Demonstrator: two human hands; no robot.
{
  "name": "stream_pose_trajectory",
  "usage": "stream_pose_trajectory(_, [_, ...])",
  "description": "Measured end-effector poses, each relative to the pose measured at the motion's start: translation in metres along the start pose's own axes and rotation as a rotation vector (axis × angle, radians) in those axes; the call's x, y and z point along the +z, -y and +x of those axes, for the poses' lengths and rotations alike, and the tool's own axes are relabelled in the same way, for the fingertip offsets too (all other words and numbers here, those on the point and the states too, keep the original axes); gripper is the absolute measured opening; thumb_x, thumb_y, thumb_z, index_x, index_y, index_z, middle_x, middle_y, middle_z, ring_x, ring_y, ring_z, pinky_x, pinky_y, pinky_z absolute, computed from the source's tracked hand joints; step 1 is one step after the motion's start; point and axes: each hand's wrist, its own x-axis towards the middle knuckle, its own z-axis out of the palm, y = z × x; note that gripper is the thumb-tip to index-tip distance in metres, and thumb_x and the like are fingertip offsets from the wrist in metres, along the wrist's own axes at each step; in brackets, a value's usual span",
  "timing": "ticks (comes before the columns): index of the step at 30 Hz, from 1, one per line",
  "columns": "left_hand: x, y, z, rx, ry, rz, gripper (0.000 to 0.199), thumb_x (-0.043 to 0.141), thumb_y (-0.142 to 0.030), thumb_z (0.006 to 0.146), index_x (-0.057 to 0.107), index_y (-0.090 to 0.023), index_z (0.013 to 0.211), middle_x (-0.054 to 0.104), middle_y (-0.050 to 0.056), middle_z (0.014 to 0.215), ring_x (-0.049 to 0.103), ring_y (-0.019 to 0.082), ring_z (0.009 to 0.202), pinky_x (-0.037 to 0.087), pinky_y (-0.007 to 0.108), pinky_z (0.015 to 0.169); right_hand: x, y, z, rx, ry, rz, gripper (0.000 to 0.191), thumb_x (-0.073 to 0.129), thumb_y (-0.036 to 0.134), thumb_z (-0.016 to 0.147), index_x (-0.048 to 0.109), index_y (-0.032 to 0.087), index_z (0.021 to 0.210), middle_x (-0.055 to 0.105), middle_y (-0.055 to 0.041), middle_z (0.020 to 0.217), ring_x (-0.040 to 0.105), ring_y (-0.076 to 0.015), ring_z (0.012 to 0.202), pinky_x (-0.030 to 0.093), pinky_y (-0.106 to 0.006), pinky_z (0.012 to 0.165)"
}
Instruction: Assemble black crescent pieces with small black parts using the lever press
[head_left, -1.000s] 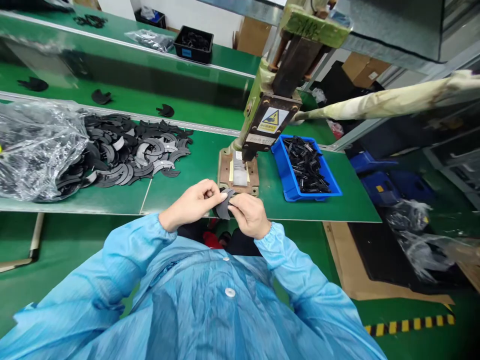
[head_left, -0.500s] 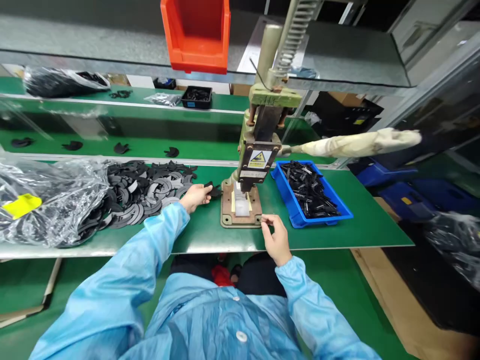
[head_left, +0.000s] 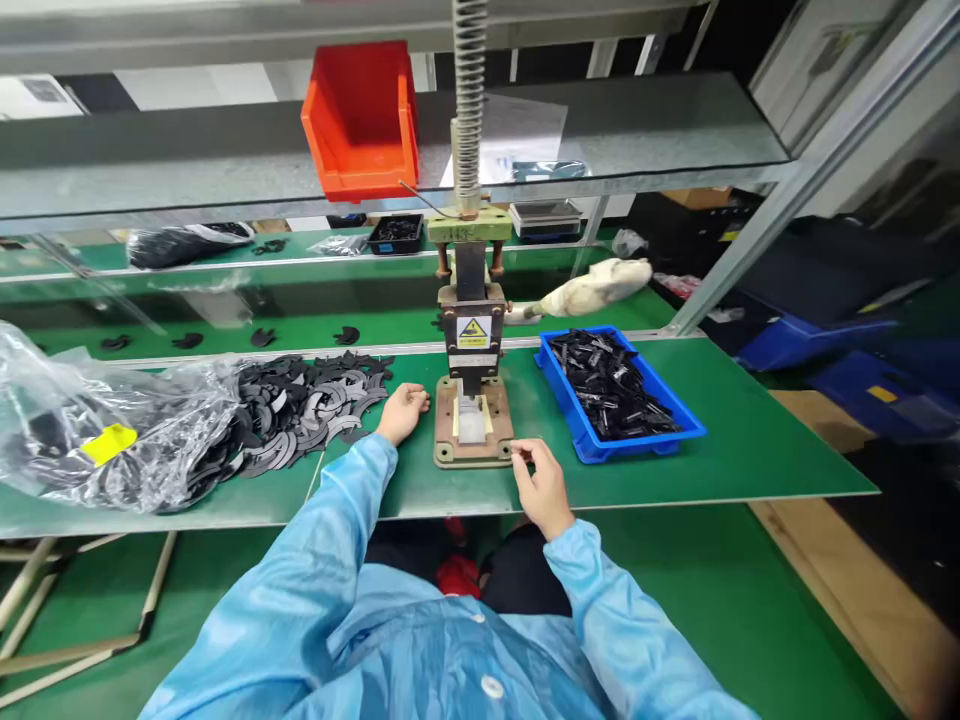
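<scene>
My left hand (head_left: 405, 412) rests over the green table (head_left: 405, 485), just left of the press base (head_left: 444, 437), with its fingers curled together and no part showing in them. My right hand (head_left: 541, 485) is at the base's front right corner, thumb and forefinger pinched; anything between them is too small to make out. The hand press (head_left: 472, 300) stands upright, with a warning label and a pale block (head_left: 472, 425) on its base. Left of my left hand lies a pile of flat black curved parts (head_left: 300, 410), spilling from a clear plastic bag (head_left: 150, 455).
A blue bin (head_left: 581, 440) of small black parts stands right of the press. The press's cloth-wrapped lever (head_left: 600, 288) juts out right above it. Several dark parts (head_left: 262, 337) are spaced along the green strip behind. An orange bin (head_left: 360, 170) sits on the upper shelf (head_left: 225, 170).
The black part that was in my left hand no longer shows there. A dark piece now shows behind the press's left side. My right hand stays by the base corner; the view has shifted.
</scene>
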Motion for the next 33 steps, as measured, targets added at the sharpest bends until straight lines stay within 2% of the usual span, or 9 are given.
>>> stream_pose_trajectory(5, [-0.024, 0.022, -0.076, 0.12, 0.003, 0.133, 0.04, 0.079, -0.055, 0.088, 0.067, -0.021, 0.104, 0.074, 0.006, 0.092, 0.074, 0.022, 0.086, 0.061, 0.042, 0.091, -0.004, 0.009, -0.001, -0.046, 0.012, 0.061, 0.022, 0.053, 0.035, 0.106, 0.071, 0.022, 0.113, 0.074, -0.0074, 0.102, 0.071, -0.0184, 0.09, 0.061, -0.035, 0.081])
stream_pose_trajectory(8, [-0.034, 0.034, -0.104, 0.252, -0.002, 0.344, 0.053, 0.068, -0.072, 0.092, 0.069, -0.021, 0.108, 0.076, 0.007, 0.094, 0.074, 0.024, 0.088, 0.06, 0.04, 0.087, -0.021, 0.018, 0.0, -0.094, 0.062, 0.058, 0.021, 0.055, 0.035, 0.106, 0.072, 0.024, 0.11, 0.075, -0.0051, 0.099, 0.07, -0.0163, 0.089, 0.061, -0.033, 0.082])
stream_pose_trajectory(13, [-0.036, 0.037, -0.112, 0.289, -0.015, 0.51, 0.056, 0.058, -0.076, 0.096, 0.068, -0.022, 0.108, 0.076, 0.007, 0.094, 0.073, 0.025, 0.086, 0.059, 0.039, 0.084, -0.086, 0.016, 0.033, -0.097, 0.053, -0.071, 0.022, 0.057, 0.038, 0.105, 0.073, 0.024, 0.109, 0.075, -0.0054, 0.102, 0.068, -0.0175, 0.091, 0.059, -0.035, 0.087])
stream_pose_trajectory(17, [-0.033, 0.035, -0.113, 0.3, -0.013, 0.534, 0.053, 0.058, -0.073, 0.096, 0.068, -0.022, 0.108, 0.076, 0.007, 0.095, 0.073, 0.025, 0.086, 0.06, 0.039, 0.084, -0.146, -0.016, 0.079, 0.023, -0.019, -0.279, 0.021, 0.058, 0.033, 0.101, 0.073, 0.022, 0.109, 0.073, -0.0075, 0.103, 0.066, -0.0197, 0.093, 0.057, -0.04, 0.096])
stream_pose_trajectory(20, [-0.033, 0.036, -0.115, 0.296, -0.005, 0.523, 0.052, 0.06, -0.071, 0.095, 0.068, -0.022, 0.109, 0.076, 0.007, 0.096, 0.072, 0.025, 0.086, 0.061, 0.04, 0.086, -0.17, -0.039, 0.107, 0.121, 0.01, -0.436, 0.018, 0.063, 0.027, 0.096, 0.075, 0.02, 0.108, 0.073, -0.0088, 0.103, 0.066, -0.0215, 0.095, 0.058, -0.043, 0.101])
stream_pose_trajectory(23, [-0.033, 0.037, -0.116, 0.291, 0.023, 0.492, 0.052, 0.06, -0.072, 0.096, 0.068, -0.023, 0.11, 0.077, 0.008, 0.097, 0.073, 0.025, 0.086, 0.061, 0.039, 0.085, -0.167, -0.048, 0.125, 0.15, 0.11, -0.549, 0.022, 0.067, 0.025, 0.095, 0.075, 0.022, 0.115, 0.074, -0.0085, 0.111, 0.069, -0.0216, 0.104, 0.058, -0.044, 0.107])
stream_pose_trajectory(26, [-0.033, 0.037, -0.115, 0.292, 0.048, 0.473, 0.053, 0.06, -0.073, 0.096, 0.068, -0.023, 0.11, 0.077, 0.007, 0.096, 0.073, 0.025, 0.086, 0.061, 0.039, 0.083, -0.149, -0.046, 0.139, 0.143, 0.218, -0.635, 0.032, 0.068, 0.034, 0.1, 0.071, 0.023, 0.13, 0.073, -0.0082, 0.128, 0.07, -0.0212, 0.118, 0.058, -0.047, 0.113])
stream_pose_trajectory(29, [-0.032, 0.036, -0.115, 0.293, 0.069, 0.478, 0.052, 0.059, -0.073, 0.097, 0.068, -0.023, 0.11, 0.078, 0.007, 0.096, 0.075, 0.025, 0.087, 0.061, 0.038, 0.083, -0.132, -0.041, 0.151, 0.155, 0.312, -0.726, 0.043, 0.068, 0.046, 0.102, 0.066, 0.021, 0.137, 0.069, -0.0101, 0.14, 0.069, -0.0227, 0.126, 0.062, -0.049, 0.11])
stream_pose_trajectory(33, [-0.03, 0.035, -0.116, 0.314, 0.099, 0.483, 0.051, 0.057, -0.073, 0.099, 0.068, -0.024, 0.11, 0.079, 0.007, 0.098, 0.076, 0.026, 0.09, 0.061, 0.039, 0.085, -0.124, -0.038, 0.157, 0.196, 0.365, -0.852, 0.044, 0.067, 0.048, 0.102, 0.066, 0.021, 0.137, 0.068, -0.0107, 0.143, 0.069, -0.0224, 0.126, 0.063, -0.047, 0.108])
